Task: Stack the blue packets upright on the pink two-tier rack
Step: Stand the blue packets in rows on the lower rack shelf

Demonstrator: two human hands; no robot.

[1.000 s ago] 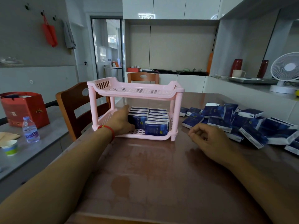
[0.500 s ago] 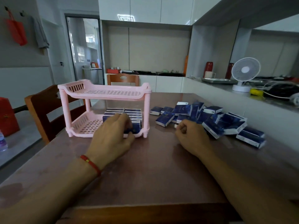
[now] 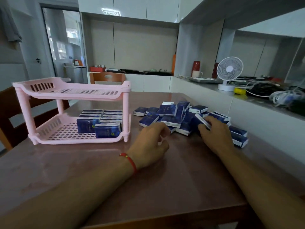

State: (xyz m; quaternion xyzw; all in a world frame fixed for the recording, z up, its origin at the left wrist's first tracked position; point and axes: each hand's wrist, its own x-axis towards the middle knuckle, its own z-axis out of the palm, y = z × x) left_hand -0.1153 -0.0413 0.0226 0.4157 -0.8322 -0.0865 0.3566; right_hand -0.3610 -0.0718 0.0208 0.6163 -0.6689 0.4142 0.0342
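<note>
Head view: brown table (image 3: 99, 171) w/ pink two-tier rack (image 3: 74, 94) at approx. 10 o'clock of frame centre; top tier bare, bottom tier carrying upright blue packets (image 3: 100, 123) in two rows packed toward its R end, front packet at the tier's near-R corner. Loose pile of blue packets (image 3: 170, 114) lies on the table at approx. 2 o'clock, well apart from the rack's R legs, some flat, some tilted on one another. L hand (image 3: 149, 142), red cord (image 3: 130, 161) at the wrist, sits between rack and pile, fingers loosely curled, grip narrow and holding nothing, fingertips just beside the pile's near-L packets. R hand (image 3: 214, 133) rests on the pile's R part; its fingers curl round a tilted packet (image 3: 203, 121), white edge showing above the fingertips, i.e. grip closed on that packet. Beyond the table, at 1–3 o'clock: white counter w/ white desk fan (image 3: 228, 71), yellow object and tangled cables. Wooden chairs (image 3: 107, 77) at 12 and 9 o'clock behind the rack.
</note>
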